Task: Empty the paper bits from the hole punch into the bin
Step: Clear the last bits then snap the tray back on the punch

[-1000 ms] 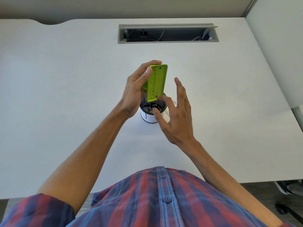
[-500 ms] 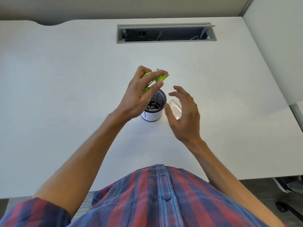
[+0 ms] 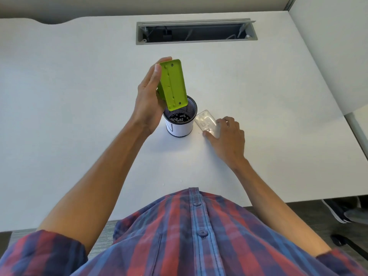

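Observation:
My left hand holds the lime-green hole punch tilted on end, its flat underside facing me and its lower end over the small black mesh bin. White paper bits lie in the bottom of the bin. The clear plastic base cover lies flat on the desk just right of the bin. My right hand rests on the desk with its fingertips on the cover's near end.
The white desk has an open cable tray slot at the back. A partition wall stands on the right. Floor and a shoe show past the desk's near right edge.
My left hand turned the punch back upright, underside toward me, over the bin. My right hand dropped from mid-air to the desk and now touches the clear cover.

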`<state>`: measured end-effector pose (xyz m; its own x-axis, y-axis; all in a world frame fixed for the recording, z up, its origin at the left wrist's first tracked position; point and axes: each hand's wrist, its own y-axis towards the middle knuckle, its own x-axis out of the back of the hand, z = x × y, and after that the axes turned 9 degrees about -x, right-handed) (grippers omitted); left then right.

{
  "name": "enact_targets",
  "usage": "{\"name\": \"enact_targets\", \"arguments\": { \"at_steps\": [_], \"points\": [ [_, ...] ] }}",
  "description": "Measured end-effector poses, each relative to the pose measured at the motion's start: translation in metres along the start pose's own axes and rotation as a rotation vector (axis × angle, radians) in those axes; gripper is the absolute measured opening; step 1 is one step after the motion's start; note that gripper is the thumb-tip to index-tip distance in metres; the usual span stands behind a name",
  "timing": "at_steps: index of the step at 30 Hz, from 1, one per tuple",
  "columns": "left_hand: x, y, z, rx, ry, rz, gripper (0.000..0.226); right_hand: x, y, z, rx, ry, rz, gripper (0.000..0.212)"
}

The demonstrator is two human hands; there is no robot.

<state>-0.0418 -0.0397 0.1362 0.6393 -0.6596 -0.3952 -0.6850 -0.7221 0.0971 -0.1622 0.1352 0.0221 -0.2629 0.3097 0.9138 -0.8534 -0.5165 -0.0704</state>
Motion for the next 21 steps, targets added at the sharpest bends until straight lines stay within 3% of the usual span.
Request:
{"name": "enact_targets", "arguments": {
  "at_steps": [4,7,9,13,15,18,21],
  "points": [
    [0.003,0.003,-0.002,0.078,-0.148,-0.017,0.032,0.003,0.002,0.003,-0.080,0.116,0.023,0.055],
    [0.004,0.004,-0.001,0.051,-0.090,0.004,0.031,0.007,0.003,0.003,-0.181,0.274,0.119,0.054],
    [0.004,0.000,0.001,-0.042,0.101,0.033,0.030,0.009,0.005,0.000,-0.224,0.397,0.158,0.050],
    [0.005,-0.008,0.008,-0.384,0.735,0.230,0.030,0.014,0.005,-0.004,-0.239,0.582,0.135,0.034],
    [0.002,-0.012,0.013,-0.468,0.881,0.304,0.030,0.018,0.002,-0.004,-0.264,0.690,0.105,0.024],
    [-0.003,-0.013,0.017,-0.366,0.762,0.198,0.031,0.027,-0.001,0.000,-0.348,1.005,0.168,0.020],
    [-0.005,-0.011,0.016,-0.181,0.344,-0.034,0.031,0.041,-0.003,0.007,-0.365,1.208,0.241,0.026]
  ]
}}
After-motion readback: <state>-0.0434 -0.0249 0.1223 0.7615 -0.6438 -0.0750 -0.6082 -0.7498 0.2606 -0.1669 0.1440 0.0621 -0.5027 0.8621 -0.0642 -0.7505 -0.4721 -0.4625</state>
